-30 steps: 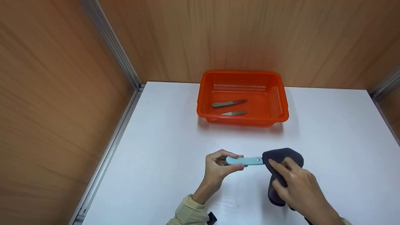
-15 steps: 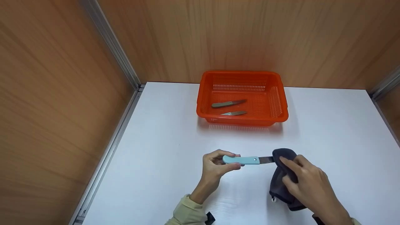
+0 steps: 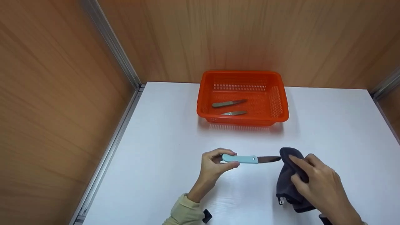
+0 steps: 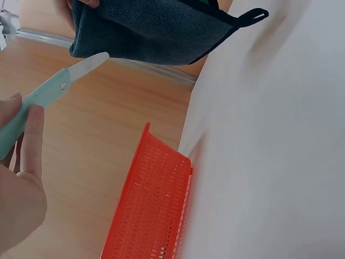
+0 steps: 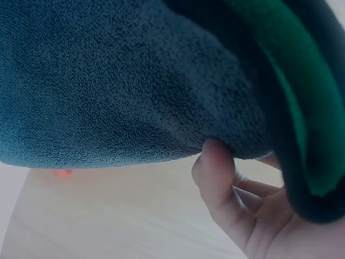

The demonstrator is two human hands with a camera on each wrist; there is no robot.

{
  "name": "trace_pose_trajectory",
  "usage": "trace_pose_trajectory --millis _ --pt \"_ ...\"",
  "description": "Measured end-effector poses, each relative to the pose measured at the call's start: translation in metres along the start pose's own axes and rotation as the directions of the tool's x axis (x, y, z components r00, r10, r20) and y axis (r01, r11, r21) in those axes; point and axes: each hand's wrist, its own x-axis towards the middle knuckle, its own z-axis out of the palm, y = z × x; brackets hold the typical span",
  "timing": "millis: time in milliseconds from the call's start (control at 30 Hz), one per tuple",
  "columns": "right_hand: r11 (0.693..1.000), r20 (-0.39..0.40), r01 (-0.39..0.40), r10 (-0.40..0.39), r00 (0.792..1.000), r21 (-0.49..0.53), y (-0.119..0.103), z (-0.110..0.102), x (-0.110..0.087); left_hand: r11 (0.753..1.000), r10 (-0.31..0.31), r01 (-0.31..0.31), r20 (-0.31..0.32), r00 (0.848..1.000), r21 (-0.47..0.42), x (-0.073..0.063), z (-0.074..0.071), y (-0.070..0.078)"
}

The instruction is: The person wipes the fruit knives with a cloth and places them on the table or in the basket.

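Observation:
My left hand [image 3: 211, 167] pinches the light blue handle of a small knife [image 3: 245, 159], held level above the table with its blade pointing right. In the left wrist view the whole blade of the knife [image 4: 89, 66] shows, its tip at the edge of a dark grey-blue cloth [image 4: 145, 32]. My right hand [image 3: 322, 181] grips that folded cloth [image 3: 289, 184] between thumb and fingers, and the rest of it hangs down. The right wrist view shows the thumb against the cloth [image 5: 118, 91], whose green inner side peeks out at the right.
An orange-red perforated basket [image 3: 243, 120] stands at the back of the white table [image 3: 156, 140]. Inside lie a knife with a greenish handle [image 3: 222, 104] and another small knife [image 3: 234, 113], partly hidden by the rim. Wooden panels [image 3: 237, 37] rise behind and at the sides.
The right hand has moved right with the cloth, sliding off the blade, which was covered a second ago and now shows to its tip. The left hand with the knife has shifted slightly left.

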Motion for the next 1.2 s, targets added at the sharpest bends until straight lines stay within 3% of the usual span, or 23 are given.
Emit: trace_pose_trajectory --millis 200,500,700,933,1200 --pt "1.0 -0.024 0.002 -0.002 1.0 -0.009 -0.005 -0.008 0.002 0.999 0.002 -0.002 -0.009 1.0 0.036 0.0 0.002 0.0" --pt "0.997 -0.05 0.068 -0.067 0.997 0.028 -0.019 -0.004 0.003 0.999 0.012 -0.011 -0.01 1.0 0.053 0.001 0.007 0.005" --pt "0.994 -0.014 0.094 -0.094 0.996 0.053 -0.029 0.005 0.004 1.0 0.012 -0.012 0.013 1.0 0.003 0.001 0.01 0.006" --pt "0.999 0.12 0.032 -0.037 0.992 0.041 -0.037 0.016 0.005 0.997 0.039 -0.037 0.03 0.999 -0.061 0.001 0.014 0.007" --pt "0.999 0.118 0.028 -0.03 0.993 0.016 -0.031 0.018 0.005 0.995 0.06 -0.058 0.018 0.998 -0.084 0.0 0.012 0.009"
